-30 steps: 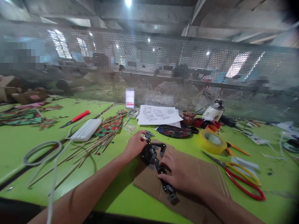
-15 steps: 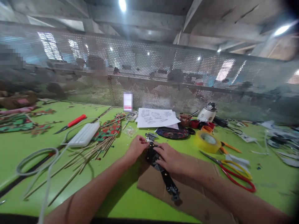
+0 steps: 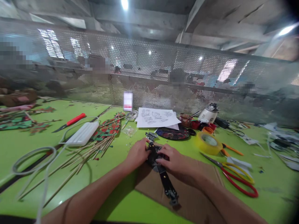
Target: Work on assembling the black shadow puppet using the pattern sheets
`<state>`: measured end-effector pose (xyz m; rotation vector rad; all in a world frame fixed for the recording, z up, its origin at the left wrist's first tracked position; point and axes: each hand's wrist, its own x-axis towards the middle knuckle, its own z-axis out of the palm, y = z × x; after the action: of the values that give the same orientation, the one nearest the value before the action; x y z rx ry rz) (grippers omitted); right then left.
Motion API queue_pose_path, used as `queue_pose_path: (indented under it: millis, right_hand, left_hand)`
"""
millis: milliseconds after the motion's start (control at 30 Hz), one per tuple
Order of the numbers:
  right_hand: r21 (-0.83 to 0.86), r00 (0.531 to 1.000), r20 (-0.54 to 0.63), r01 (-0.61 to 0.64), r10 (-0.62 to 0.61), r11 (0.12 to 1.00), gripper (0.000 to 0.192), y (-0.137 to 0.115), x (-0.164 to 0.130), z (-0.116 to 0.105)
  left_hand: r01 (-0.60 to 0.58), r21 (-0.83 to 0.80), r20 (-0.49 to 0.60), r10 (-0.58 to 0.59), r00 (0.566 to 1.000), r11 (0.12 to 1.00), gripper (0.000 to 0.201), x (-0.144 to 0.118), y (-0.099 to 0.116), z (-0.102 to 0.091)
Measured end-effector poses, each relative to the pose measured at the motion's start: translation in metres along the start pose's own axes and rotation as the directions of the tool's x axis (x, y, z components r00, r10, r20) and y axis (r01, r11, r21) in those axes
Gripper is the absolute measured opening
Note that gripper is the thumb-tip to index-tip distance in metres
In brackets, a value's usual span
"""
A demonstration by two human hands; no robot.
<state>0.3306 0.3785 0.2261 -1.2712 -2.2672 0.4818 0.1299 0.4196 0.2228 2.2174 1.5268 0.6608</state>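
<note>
A long black craft piece [image 3: 167, 183] with gold dots and grey ornaments, shaped rather like a small guitar, lies slantwise over a brown cardboard sheet [image 3: 149, 186]. My left hand [image 3: 138, 152] is closed at its upper left side, thumb and fingers pressed on the edge. Curled over the wide upper part, the fingers of my right hand [image 3: 173, 157] grip it from the right. Both hands partly cover this wide part. A grey ornamental cutout [image 3: 151, 135] sits just beyond the upper end; whether it is joined on cannot be made out.
Right of my hands are scissors [image 3: 238, 179], a yellow tape roll [image 3: 209, 143] and paint jars [image 3: 195, 124]. Printed sheets [image 3: 156, 118] and a dark palette [image 3: 174, 133] lie ahead. Thin sticks [image 3: 86, 155], a white power strip [image 3: 83, 133] and a red-handled knife [image 3: 76, 119] are left.
My left hand has moved slightly forward and right, its fingers now further over the black piece's edge. My right hand's fingers have curled a little more. The camera view has shifted slightly.
</note>
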Motion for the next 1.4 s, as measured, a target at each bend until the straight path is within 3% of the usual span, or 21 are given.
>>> queue_pose_path:
  millis: [100, 167, 267, 400, 667, 800, 867, 933, 1033, 1133, 1267, 1400]
  right_hand:
    - [-0.030, 0.988, -0.151, -0.005, 0.000, 1.000, 0.018, 0.004, 0.002, 0.003]
    - [-0.104, 0.982, -0.186, 0.018, -0.037, 0.994, 0.023, 0.004, 0.003, 0.004]
    - [-0.203, 0.994, -0.072, 0.066, -0.083, 0.977, 0.039, 0.003, 0.003, 0.005]
    - [-0.199, 0.999, 0.009, 0.051, -0.050, 0.979, 0.031, 0.004, 0.000, 0.007]
    - [0.170, 0.984, -0.171, -0.021, 0.051, 0.985, 0.022, 0.010, 0.004, 0.009]
    - [0.489, 0.972, -0.147, -0.087, 0.181, 0.868, 0.020, 0.007, 0.007, 0.003]
    - [0.635, 0.956, -0.131, -0.122, 0.262, 0.763, 0.022, 0.006, 0.009, -0.002]
    - [0.704, 0.930, -0.146, -0.143, 0.339, 0.696, 0.024, 0.005, 0.010, -0.008]
    - [0.722, 0.889, -0.192, -0.159, 0.417, 0.673, 0.027, 0.004, 0.012, -0.013]
    - [0.717, 0.873, -0.209, -0.170, 0.441, 0.676, 0.027, 0.005, 0.014, -0.013]
    - [0.695, 0.866, -0.232, -0.170, 0.443, 0.698, 0.026, 0.011, 0.019, -0.008]
    - [0.677, 0.856, -0.228, -0.204, 0.465, 0.707, 0.024, 0.014, 0.024, -0.007]
  left_hand:
    - [0.055, -0.057, -0.013, -0.056, 0.998, 0.997, 0.034, 0.003, -0.001, 0.002]
    - [0.043, -0.068, -0.029, -0.045, 0.999, 0.997, 0.034, 0.004, -0.001, 0.003]
    - [0.010, -0.098, -0.035, -0.013, 0.999, 0.995, 0.034, 0.004, -0.004, 0.005]
    - [-0.001, -0.181, -0.012, -0.001, 1.000, 0.983, 0.033, 0.004, -0.007, 0.009]
    - [0.019, -0.210, 0.061, -0.007, 0.998, 0.978, 0.044, -0.001, -0.001, 0.012]
    - [0.073, -0.339, 0.087, -0.046, 0.995, 0.938, 0.036, -0.001, 0.004, 0.006]
    - [0.152, -0.453, 0.108, -0.115, 0.987, 0.879, 0.029, 0.001, 0.007, -0.002]
    - [0.250, -0.602, 0.163, -0.190, 0.968, 0.759, 0.026, 0.003, 0.010, -0.014]
    - [0.391, -0.759, 0.302, -0.251, 0.920, 0.521, 0.026, 0.005, 0.011, -0.030]
    - [0.448, -0.811, 0.369, -0.265, 0.891, 0.376, 0.020, 0.007, 0.008, -0.035]
    - [0.445, -0.852, 0.372, -0.279, 0.885, 0.274, 0.009, 0.009, 0.005, -0.027]
    - [0.452, -0.858, 0.387, -0.271, 0.881, 0.244, 0.006, 0.009, 0.009, -0.027]
